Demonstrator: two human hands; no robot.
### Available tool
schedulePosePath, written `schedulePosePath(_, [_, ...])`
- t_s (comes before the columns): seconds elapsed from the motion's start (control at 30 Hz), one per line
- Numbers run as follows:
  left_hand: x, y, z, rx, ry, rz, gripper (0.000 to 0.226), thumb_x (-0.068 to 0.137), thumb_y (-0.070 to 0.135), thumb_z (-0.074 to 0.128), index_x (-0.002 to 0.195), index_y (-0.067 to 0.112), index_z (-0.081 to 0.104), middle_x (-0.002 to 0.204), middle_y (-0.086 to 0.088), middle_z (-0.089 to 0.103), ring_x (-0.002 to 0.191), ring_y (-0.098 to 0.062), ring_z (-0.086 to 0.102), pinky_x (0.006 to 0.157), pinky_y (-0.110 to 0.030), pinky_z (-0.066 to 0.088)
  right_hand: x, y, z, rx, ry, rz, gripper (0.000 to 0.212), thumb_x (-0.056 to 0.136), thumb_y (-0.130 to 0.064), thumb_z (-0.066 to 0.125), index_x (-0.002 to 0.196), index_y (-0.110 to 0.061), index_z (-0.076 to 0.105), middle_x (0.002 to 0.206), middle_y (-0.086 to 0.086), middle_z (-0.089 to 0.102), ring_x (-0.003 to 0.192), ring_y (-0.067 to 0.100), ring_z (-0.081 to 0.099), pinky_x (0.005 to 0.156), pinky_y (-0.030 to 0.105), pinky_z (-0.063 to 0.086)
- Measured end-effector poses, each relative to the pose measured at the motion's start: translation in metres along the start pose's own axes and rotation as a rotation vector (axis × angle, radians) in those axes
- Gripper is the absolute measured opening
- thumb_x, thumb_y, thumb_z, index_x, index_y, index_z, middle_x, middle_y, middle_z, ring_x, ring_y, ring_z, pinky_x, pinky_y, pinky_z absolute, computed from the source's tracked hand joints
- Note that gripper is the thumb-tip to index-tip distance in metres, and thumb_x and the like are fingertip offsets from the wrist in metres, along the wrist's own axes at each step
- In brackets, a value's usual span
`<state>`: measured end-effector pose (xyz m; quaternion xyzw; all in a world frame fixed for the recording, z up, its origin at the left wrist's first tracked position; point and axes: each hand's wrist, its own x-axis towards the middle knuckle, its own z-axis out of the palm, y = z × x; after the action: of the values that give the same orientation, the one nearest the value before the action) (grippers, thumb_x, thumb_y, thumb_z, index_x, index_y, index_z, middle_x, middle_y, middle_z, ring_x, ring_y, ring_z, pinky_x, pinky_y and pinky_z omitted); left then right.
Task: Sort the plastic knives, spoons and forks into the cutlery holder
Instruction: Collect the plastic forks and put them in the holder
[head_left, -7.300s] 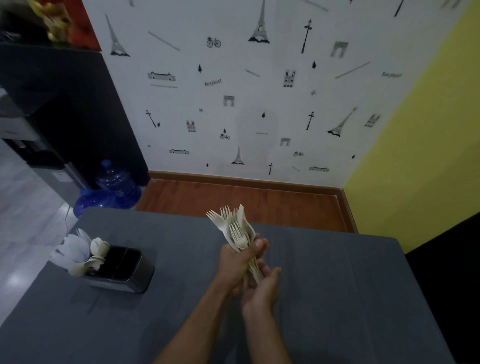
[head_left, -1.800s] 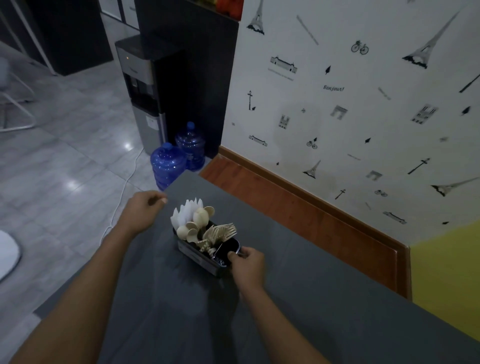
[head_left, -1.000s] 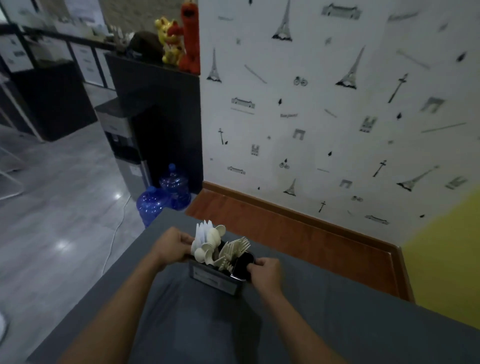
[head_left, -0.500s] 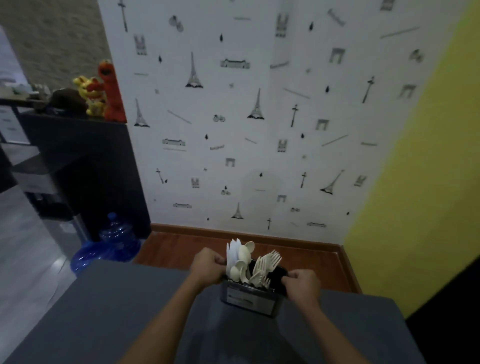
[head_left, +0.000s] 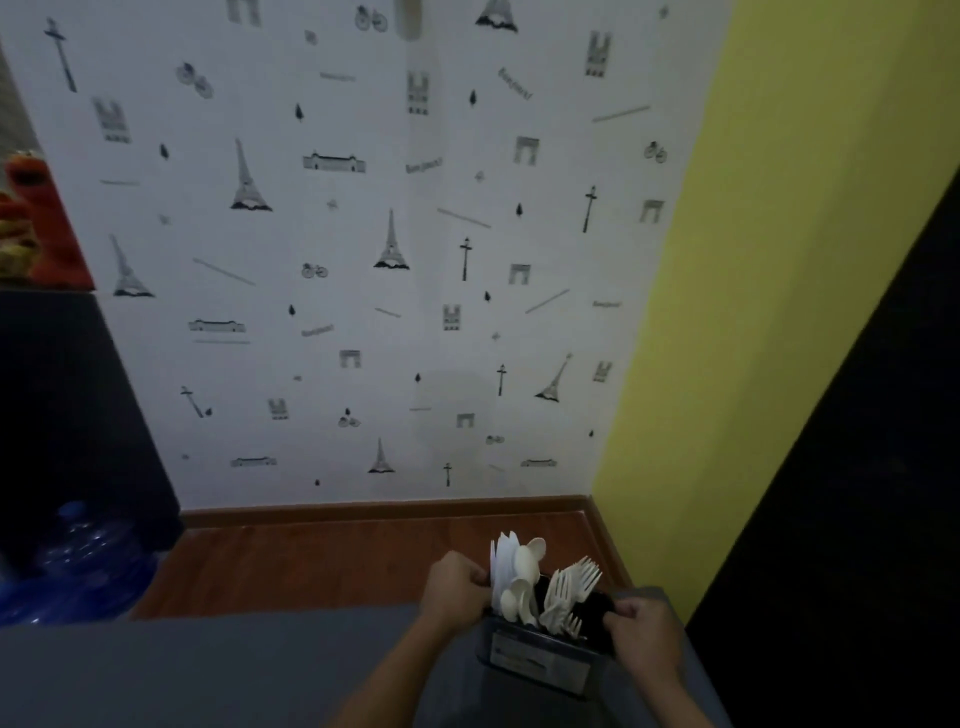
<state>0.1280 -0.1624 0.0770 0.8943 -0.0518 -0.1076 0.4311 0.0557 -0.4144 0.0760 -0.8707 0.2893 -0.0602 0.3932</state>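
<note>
Curling round the two ends of the holder (head_left: 540, 656), the fingers of the left hand (head_left: 456, 587) and right hand (head_left: 644, 638) are clamping its rim. The holder is showing at the table's (head_left: 208, 670) far right corner (lifted or resting, I cannot tell). Holding it level is mattering most, I judge, since the light plastic pieces are standing loose: flat white knives (head_left: 501, 566) leftmost, rounded cream spoons (head_left: 525, 574) beside them, pronged forks (head_left: 571, 582) rightward. The dark, smooth box is carrying a pale label.
</note>
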Motion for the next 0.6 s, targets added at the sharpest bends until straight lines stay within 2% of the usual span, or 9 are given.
schedulePosePath(0.07, [0.001,0.004,0.020,0.021,-0.008,0.000,0.040,0.071,0.009,0.075,0.043,0.018,0.048,0.043,0.007,0.043,0.041,-0.005,0.037,0.044,-0.018,0.033,-0.003,0.012,-0.009,-0.023,0.018,0.025,0.037,0.072,-0.006,0.077,0.044,-0.009,0.053,0.042,-0.003,0.044,0.042,0.007,0.045,0.040,0.022,0.029])
schedulePosePath(0.17, [0.004,0.004,0.049,0.069,-0.028,-0.012,0.043,0.070,0.006,0.072,0.040,0.017,0.043,0.042,0.008,0.040,0.039,-0.003,0.032,0.043,-0.018,0.030,-0.005,0.033,-0.016,-0.022,0.035,0.060,0.039,0.073,-0.004,0.076,0.043,-0.012,0.052,0.043,0.000,0.048,0.042,0.005,0.044,0.039,0.022,0.029])
schedulePosePath(0.33, [0.001,-0.002,0.085,0.097,-0.087,-0.001,0.044,0.077,0.009,0.075,0.041,0.018,0.053,0.038,0.009,0.046,0.036,-0.001,0.039,0.045,-0.018,0.034,-0.009,0.064,-0.018,-0.066,0.028,0.149,0.025,0.072,-0.006,0.075,0.052,-0.002,0.061,0.048,0.004,0.047,0.050,0.016,0.049,0.050,0.031,0.029])
schedulePosePath(0.43, [-0.001,-0.008,0.107,0.114,-0.094,-0.013,0.051,0.079,0.010,0.073,0.039,0.016,0.043,0.043,0.003,0.037,0.036,-0.006,0.032,0.044,-0.017,0.025,-0.008,0.086,-0.016,-0.073,0.020,0.151,0.039,0.072,-0.003,0.074,0.044,-0.010,0.049,0.043,-0.002,0.043,0.052,0.017,0.050,0.049,0.033,0.029])
schedulePosePath(0.47, [-0.002,-0.010,0.113,0.141,-0.093,-0.009,0.051,0.078,0.011,0.072,0.039,0.015,0.040,0.047,0.002,0.035,0.039,0.004,0.035,0.044,-0.019,0.022,-0.008,0.093,-0.015,-0.066,0.013,0.155,0.040,0.072,-0.003,0.073,0.043,-0.012,0.047,0.043,-0.003,0.044,0.053,0.017,0.051,0.049,0.032,0.029])
schedulePosePath(0.5, [-0.002,-0.011,0.116,0.146,-0.089,-0.013,0.051,0.078,0.011,0.072,0.040,0.015,0.037,0.049,0.002,0.032,0.052,0.004,0.020,0.044,-0.021,0.021,-0.007,0.099,-0.013,-0.062,0.006,0.150,0.041,0.072,-0.002,0.072,0.043,-0.014,0.047,0.045,-0.003,0.046,0.054,0.017,0.052,0.049,0.032,0.030])
schedulePosePath(0.53, [-0.002,-0.012,0.120,0.151,-0.090,-0.015,0.053,0.077,0.011,0.072,0.040,0.015,0.035,0.049,0.002,0.029,0.037,0.000,0.033,0.044,-0.022,0.019,-0.006,0.104,-0.011,-0.060,0.004,0.145,0.041,0.072,-0.002,0.072,0.042,-0.015,0.047,0.048,-0.001,0.050,0.057,0.018,0.055,0.052,0.032,0.031])
schedulePosePath(0.57, [-0.003,-0.013,0.122,0.160,-0.084,-0.007,0.054,0.077,0.011,0.072,0.040,0.015,0.033,0.048,0.003,0.025,0.042,-0.011,0.020,0.045,-0.023,0.018,-0.005,0.108,-0.009,-0.055,0.003,0.143,0.043,0.073,-0.002,0.072,0.042,-0.018,0.046,0.052,-0.001,0.054,0.060,0.018,0.058,0.055,0.031,0.032])
schedulePosePath(0.6, [-0.003,-0.013,0.123,0.163,-0.080,0.001,0.055,0.076,0.010,0.072,0.040,0.015,0.031,0.047,0.004,0.023,0.043,-0.008,0.019,0.046,-0.023,0.016,-0.004,0.112,-0.008,-0.056,0.010,0.140,0.045,0.074,-0.003,0.072,0.042,-0.022,0.046,0.056,-0.001,0.057,0.064,0.019,0.060,0.057,0.030,0.034])
